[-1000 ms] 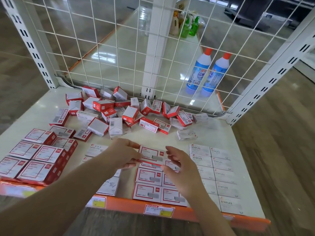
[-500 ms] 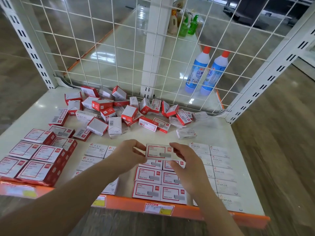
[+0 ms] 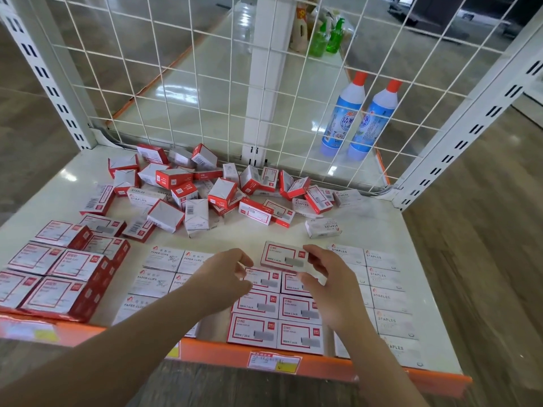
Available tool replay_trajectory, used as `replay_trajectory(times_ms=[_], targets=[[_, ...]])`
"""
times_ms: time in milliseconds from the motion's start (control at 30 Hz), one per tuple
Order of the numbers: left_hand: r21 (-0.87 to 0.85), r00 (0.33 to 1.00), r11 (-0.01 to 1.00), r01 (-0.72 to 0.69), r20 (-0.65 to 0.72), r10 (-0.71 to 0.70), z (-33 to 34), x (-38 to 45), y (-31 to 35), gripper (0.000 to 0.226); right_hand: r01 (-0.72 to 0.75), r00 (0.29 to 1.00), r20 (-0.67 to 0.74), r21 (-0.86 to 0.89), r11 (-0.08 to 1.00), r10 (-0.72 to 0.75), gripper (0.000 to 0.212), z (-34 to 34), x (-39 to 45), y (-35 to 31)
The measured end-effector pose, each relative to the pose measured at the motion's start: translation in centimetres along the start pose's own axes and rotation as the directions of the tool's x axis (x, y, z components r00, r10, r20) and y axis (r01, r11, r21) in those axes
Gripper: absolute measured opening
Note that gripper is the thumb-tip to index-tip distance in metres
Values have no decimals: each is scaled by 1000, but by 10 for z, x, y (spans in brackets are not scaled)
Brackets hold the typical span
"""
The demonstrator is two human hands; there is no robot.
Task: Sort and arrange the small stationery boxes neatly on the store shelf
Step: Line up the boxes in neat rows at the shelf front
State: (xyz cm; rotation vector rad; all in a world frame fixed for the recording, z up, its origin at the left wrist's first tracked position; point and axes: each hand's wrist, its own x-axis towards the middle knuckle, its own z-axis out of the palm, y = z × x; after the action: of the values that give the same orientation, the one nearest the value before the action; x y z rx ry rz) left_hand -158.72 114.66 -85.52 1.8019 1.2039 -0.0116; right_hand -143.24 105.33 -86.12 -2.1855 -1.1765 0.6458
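Observation:
My right hand (image 3: pixel 332 286) pinches the right end of a small white box with a red frame (image 3: pixel 282 255) and holds it just above the far end of two neat rows of the same boxes (image 3: pixel 298 308). Just left of it hovers my left hand (image 3: pixel 223 277), fingers loosely curled, a small gap away from the box. White STAPLES boxes (image 3: pixel 385 298) line up on the right. PAPER CLIPS boxes (image 3: pixel 160 258) lie to the left, partly under my left arm. A jumbled pile of boxes (image 3: pixel 205 189) lies at the back of the shelf (image 3: pixel 367 224).
Larger red boxes (image 3: pixel 67 274) are stacked at the front left. A white wire grid (image 3: pixel 176 83) closes the back, with two blue bottles (image 3: pixel 340 113) behind it. An orange strip (image 3: pixel 323 365) with a price tag edges the front. Slotted posts stand at both back corners.
Both hands lifted the red-framed box off the rows. My left hand has since let go of it, and the right hand alone holds it, slightly farther right.

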Motion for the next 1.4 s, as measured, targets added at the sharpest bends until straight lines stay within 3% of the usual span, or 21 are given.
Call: replay_trajectory(times_ms=[100,200,300,567,1000,1400], targets=[[228,998,972,-60,15,58,0,-3,-3,39,-8,1000,12,-2,1000,8,40,4,9,3],[503,988,851,-151,53,144,2,-4,-7,43,-4,999,53,-51,999,7,44,9,18,4],[608,974,765,-211,65,217,4,-2,-13,45,15,997,77,-97,995,-7,44,15,28,4],[561,968,798,-219,20,252,5,5,-14,37,54,984,174,-112,992,-34,45,26,39,2],[605,962,767,-213,-7,273,14,10,-13,44,97,955,294,-176,980,-42,46,24,47,1],[393,985,910,-133,-49,165,17,10,-8,35,99,949,312,-138,985,-52,50,27,42,6]])
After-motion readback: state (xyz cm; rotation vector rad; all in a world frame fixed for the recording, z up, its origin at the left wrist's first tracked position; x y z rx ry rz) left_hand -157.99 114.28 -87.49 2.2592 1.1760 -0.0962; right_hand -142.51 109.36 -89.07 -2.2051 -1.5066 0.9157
